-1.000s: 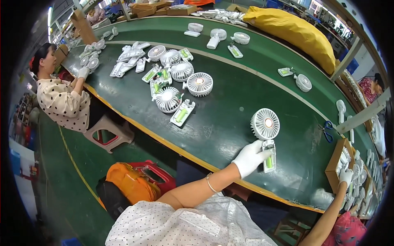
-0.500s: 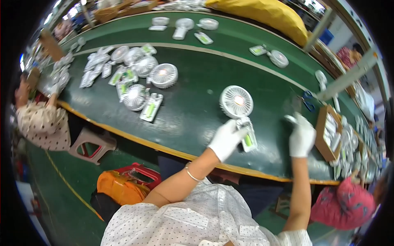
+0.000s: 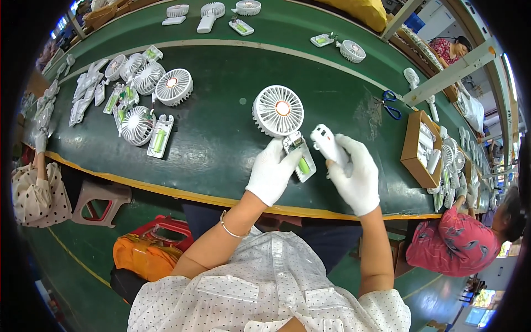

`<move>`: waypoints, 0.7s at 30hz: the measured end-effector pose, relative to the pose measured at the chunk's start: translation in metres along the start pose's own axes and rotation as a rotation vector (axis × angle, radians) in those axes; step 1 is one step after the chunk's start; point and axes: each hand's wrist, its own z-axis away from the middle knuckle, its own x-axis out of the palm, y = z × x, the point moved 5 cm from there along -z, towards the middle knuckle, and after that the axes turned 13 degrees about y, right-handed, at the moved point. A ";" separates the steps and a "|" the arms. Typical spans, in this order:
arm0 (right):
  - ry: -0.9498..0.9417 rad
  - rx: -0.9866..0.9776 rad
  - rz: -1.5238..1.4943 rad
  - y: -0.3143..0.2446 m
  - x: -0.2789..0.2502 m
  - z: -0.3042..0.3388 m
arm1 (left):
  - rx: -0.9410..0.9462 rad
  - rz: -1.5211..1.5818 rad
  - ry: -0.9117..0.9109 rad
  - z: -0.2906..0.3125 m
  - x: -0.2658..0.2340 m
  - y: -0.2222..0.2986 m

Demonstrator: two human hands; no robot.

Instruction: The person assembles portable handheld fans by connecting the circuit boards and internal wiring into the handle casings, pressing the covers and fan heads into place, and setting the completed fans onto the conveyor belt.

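Observation:
My gloved left hand pinches the opened handle of a white handheld fan. Inside that handle a green battery cell shows, with a small circuit board near the fan head. The round head points up and lies beyond my fingers. My gloved right hand grips a white handle cover, held tilted just right of the opened handle and apart from it. Small cutouts show at the cover's top end.
Left on the green table lie several fans with opened handles and a pile of white covers. Blue-handled scissors and a cardboard box of white parts are right. More fans lie beyond the pale strip. Co-workers sit on both sides.
My right hand has come left from near the box, bringing the white cover beside the opened handle. My left hand still holds the fan. The whole view has shifted.

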 end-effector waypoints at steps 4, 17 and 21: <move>-0.089 0.062 -0.063 -0.031 0.016 0.011 | 0.044 0.059 -0.028 0.007 0.004 0.006; -0.015 -0.132 0.103 -0.056 0.043 0.040 | -0.163 0.719 -0.199 0.007 0.007 0.015; -0.012 -0.137 -0.091 -0.050 0.037 0.044 | -0.144 0.630 -0.090 0.004 -0.001 0.006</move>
